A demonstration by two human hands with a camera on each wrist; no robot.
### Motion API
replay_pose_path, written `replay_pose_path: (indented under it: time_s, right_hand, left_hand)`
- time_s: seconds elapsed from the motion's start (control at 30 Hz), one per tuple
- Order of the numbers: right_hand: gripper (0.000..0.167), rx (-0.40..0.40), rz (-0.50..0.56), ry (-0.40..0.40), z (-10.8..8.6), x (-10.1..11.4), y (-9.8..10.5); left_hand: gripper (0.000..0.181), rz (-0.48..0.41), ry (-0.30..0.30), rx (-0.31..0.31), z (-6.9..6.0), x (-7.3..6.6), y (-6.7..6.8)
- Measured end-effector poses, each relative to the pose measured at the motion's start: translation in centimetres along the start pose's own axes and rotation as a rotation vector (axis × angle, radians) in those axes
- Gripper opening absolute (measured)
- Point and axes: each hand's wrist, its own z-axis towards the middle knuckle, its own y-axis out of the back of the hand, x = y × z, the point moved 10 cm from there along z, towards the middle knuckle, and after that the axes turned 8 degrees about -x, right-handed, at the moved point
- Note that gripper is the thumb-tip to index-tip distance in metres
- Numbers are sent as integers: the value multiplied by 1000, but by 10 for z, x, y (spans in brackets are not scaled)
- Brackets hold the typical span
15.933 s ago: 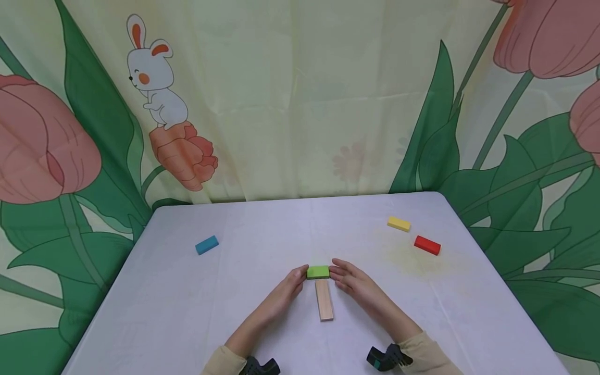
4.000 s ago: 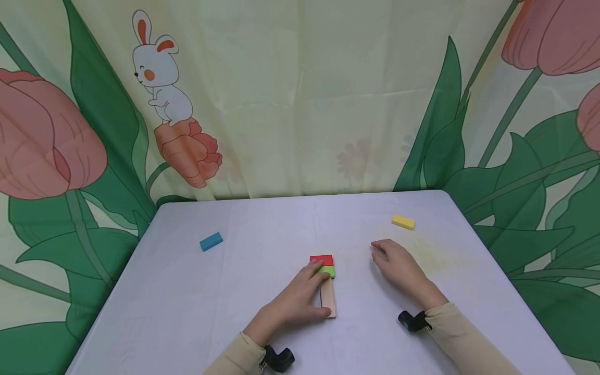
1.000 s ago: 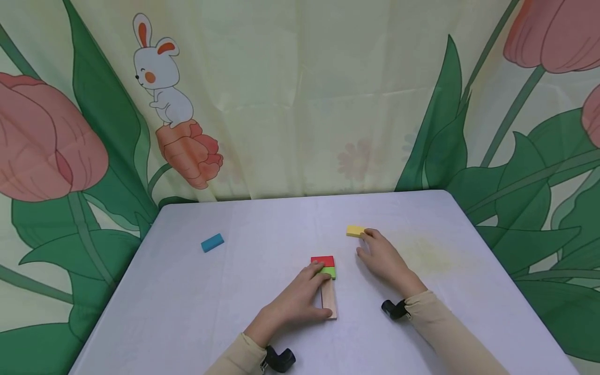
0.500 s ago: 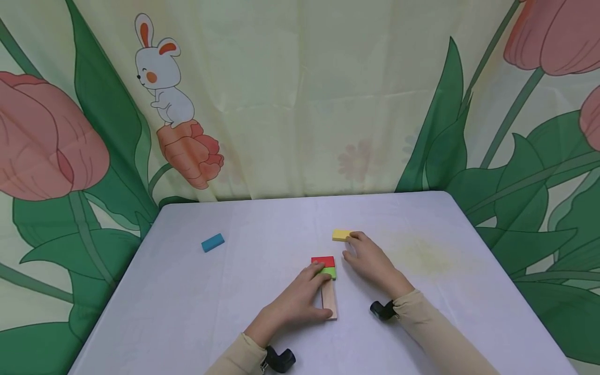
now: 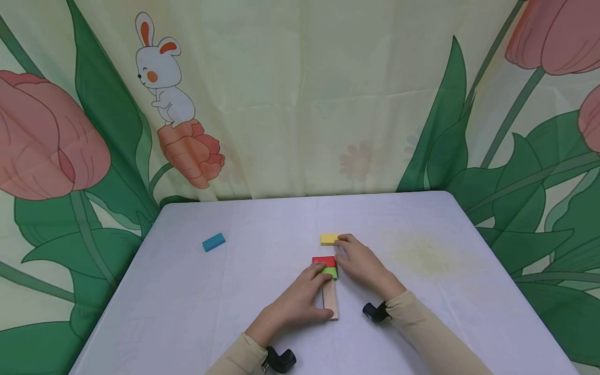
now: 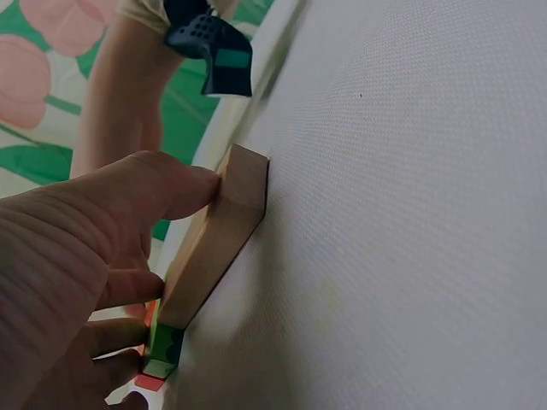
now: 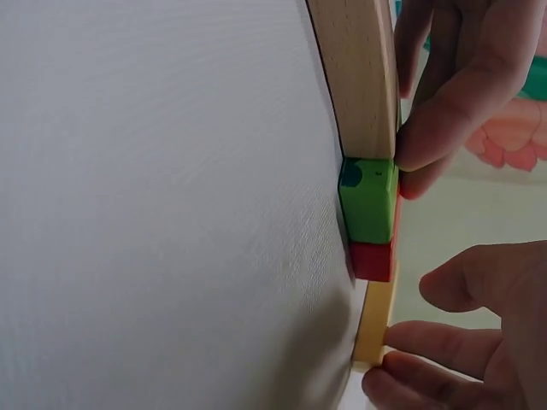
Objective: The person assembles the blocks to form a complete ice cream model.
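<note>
A natural wood block (image 5: pixel 330 300), a green block (image 5: pixel 330 273) and a red block (image 5: pixel 323 260) stand in line on the white-covered table. My left hand (image 5: pixel 292 299) rests across them, its thumb on the near end of the wood block and its fingertips over the green and red ones. Just beyond the red block lies a yellow block (image 5: pixel 328 239). The fingertips of my right hand (image 5: pixel 365 265) touch its right end. In the right wrist view, the thumb (image 7: pixel 449 282) stays apart from the yellow block (image 7: pixel 374 320).
A blue block (image 5: pixel 213 242) lies by itself on the left part of the table (image 5: pixel 262 224). Behind the table's far edge hangs a curtain (image 5: pixel 300 130) printed with flowers and a rabbit. Black cameras (image 5: pixel 280 359) sit at both wrists.
Over the last second my right hand has slid the yellow block leftward, to behind the red one. The left hand has held its place. Earlier, the red block came from the right to the green.
</note>
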Motion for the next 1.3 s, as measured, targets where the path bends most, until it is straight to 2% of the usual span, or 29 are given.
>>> replay_pose_path:
  time_s: [0.33,0.6,0.77,0.83,0.9,1.0,1.1,1.2,1.3]
  right_hand:
    - [43,31,-9,63,-2,11,-7]
    - [55,63,-3,70,-8,15,-6]
    - [56,8,108,45,-9,12,6]
    - [54,-19,201,15,-9,8,10]
    - [52,-30,303,-19,-9,4,13]
    - [52,-6,461,-85,-7,-3,10]
    - [55,38,558,-162,-6,-9,3]
    - [59,68,605,-220,-5,-13,-4]
    - [60,85,653,-263,-4,-17,-9]
  left_hand:
    - [76,-1,3,7,0,0,-2]
    - [74,-28,0,9,2,-2,-4]
    - [73,-84,19,16,2,0,-3]
    - [72,-142,35,14,2,2,-1]
    - [70,-240,58,-2,4,4,3]
    - [66,-412,110,-67,9,10,13]
    - [64,-554,199,-150,16,22,22]
    - [61,-719,305,-216,22,40,26]
    - [58,-947,394,-254,28,56,25]
